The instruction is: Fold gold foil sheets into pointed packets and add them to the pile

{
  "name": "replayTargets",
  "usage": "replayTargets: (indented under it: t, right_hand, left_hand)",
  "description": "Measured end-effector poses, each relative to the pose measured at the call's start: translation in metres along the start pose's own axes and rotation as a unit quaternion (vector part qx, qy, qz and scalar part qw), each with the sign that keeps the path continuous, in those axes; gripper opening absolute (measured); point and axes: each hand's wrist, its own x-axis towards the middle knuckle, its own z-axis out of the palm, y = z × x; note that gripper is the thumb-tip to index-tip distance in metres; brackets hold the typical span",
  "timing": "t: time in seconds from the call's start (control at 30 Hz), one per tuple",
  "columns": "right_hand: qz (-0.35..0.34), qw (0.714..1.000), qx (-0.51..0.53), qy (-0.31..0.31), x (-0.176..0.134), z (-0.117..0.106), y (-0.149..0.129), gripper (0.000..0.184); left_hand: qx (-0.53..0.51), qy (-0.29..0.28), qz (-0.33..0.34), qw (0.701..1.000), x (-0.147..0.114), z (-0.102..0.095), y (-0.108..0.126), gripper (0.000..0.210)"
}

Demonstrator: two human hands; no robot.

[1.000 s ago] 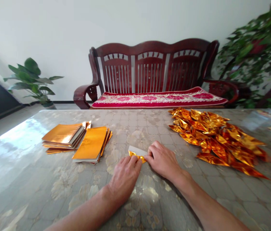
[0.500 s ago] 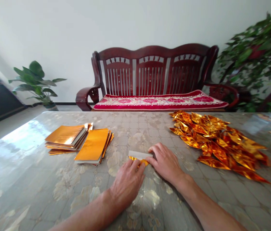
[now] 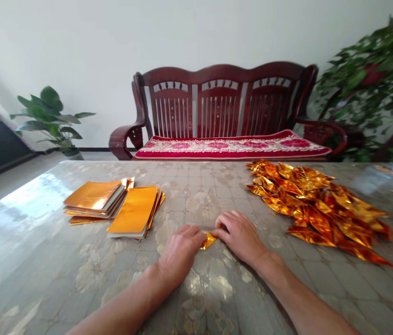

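Observation:
A small sheet of gold foil paper (image 3: pixel 209 241) is held low over the table's middle, its shiny side bulging between my two hands. My left hand (image 3: pixel 185 244) has its fingers closed on the left end, covering much of it. The thumb and fingertips of my right hand (image 3: pixel 236 231) pinch the right end. To the left lie two stacks of flat foil paper, a nearer stack (image 3: pixel 134 211) and a farther stack (image 3: pixel 93 195). On the right spreads a heap of folded gold foil pieces (image 3: pixel 308 204) with pointed ends.
The table (image 3: pixel 119 284) has a glossy, flower-patterned cover. A clear plastic bag (image 3: pixel 374 179) lies at its right end. Behind stands a dark red wooden bench (image 3: pixel 219 107) with a patterned cushion (image 3: pixel 231 148). Potted plants flank it, a small plant (image 3: pixel 55 118) and a leafy plant (image 3: pixel 377 79).
The pale strip at the sheet's far edge no longer shows, and the sheet looks narrower. My left hand has shifted slightly left and away from me; my right hand stays nearly in place.

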Motion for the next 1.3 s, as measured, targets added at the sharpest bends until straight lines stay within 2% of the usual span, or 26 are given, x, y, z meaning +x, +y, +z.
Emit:
replayTargets:
  t: [0.13, 0.27, 0.33, 0.53, 0.7, 0.93, 1.03, 1.1, 1.23, 1.3]
  right_hand:
    - [-0.034, 0.999, 0.004, 0.005, -0.002, 0.0, -0.001, 0.012]
    - [-0.061, 0.998, -0.013, 0.011, -0.005, -0.003, -0.004, 0.01]
    - [-0.068, 0.997, -0.024, 0.012, -0.006, -0.004, -0.005, 0.01]
    - [-0.12, 0.991, -0.054, 0.019, -0.008, -0.005, -0.005, 0.017]
    - [-0.164, 0.983, -0.079, 0.014, -0.01, -0.008, -0.003, 0.027]
    - [-0.19, 0.981, -0.043, -0.019, -0.011, -0.015, -0.006, 0.025]
    - [-0.181, 0.983, -0.024, -0.019, -0.011, -0.013, -0.005, 0.031]
    - [-0.149, 0.989, -0.013, -0.015, -0.01, -0.009, -0.004, 0.031]
    - [-0.049, 0.998, 0.023, -0.023, -0.008, -0.006, -0.003, 0.014]
    - [-0.02, 0.999, 0.032, -0.029, -0.008, -0.006, -0.005, 0.005]
  left_hand:
    - [-0.032, 0.028, -0.045, 0.998, 0.004, 0.0, 0.0, 0.016]
    - [-0.013, 0.067, -0.06, 0.996, 0.005, -0.001, -0.001, 0.04]
    - [-0.001, 0.06, -0.071, 0.996, 0.005, -0.002, -0.002, 0.038]
    - [0.007, 0.041, -0.086, 0.995, 0.003, -0.005, 0.0, 0.006]
    - [0.044, 0.025, -0.077, 0.996, 0.001, -0.004, 0.002, 0.015]
    - [0.1, 0.013, -0.068, 0.993, 0.002, -0.001, 0.004, 0.018]
    - [0.112, 0.015, -0.068, 0.991, 0.004, -0.003, 0.01, 0.017]
    - [0.121, 0.017, -0.065, 0.99, 0.004, -0.004, 0.013, 0.02]
    - [0.142, 0.027, -0.047, 0.988, 0.002, -0.003, 0.018, 0.018]
    - [0.159, 0.037, -0.04, 0.986, 0.001, -0.001, 0.019, 0.015]
